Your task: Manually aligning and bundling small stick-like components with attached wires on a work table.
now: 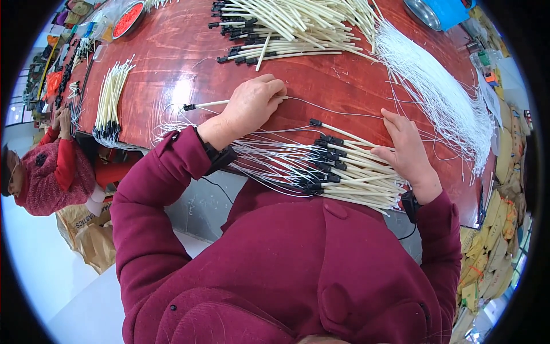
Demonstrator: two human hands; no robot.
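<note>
My left hand (252, 106) rests on the red-brown table (172, 57), fingers closed over a cream tube with a black end cap (200, 105) and a thin white wire. My right hand (407, 152) lies flat on a fanned bundle of cream tubes with black caps (349, 169) at the table's near edge, thin white wires trailing from them to the left. Both sleeves are dark red, each wrist wearing a black band.
A big pile of cream tubes (286, 28) lies at the far side, loose white wires (441, 92) to the right, another tube bundle (110, 97) at left. A red tray (127, 20) and a blue bin (444, 11) stand behind. A person in red (51, 172) works at left.
</note>
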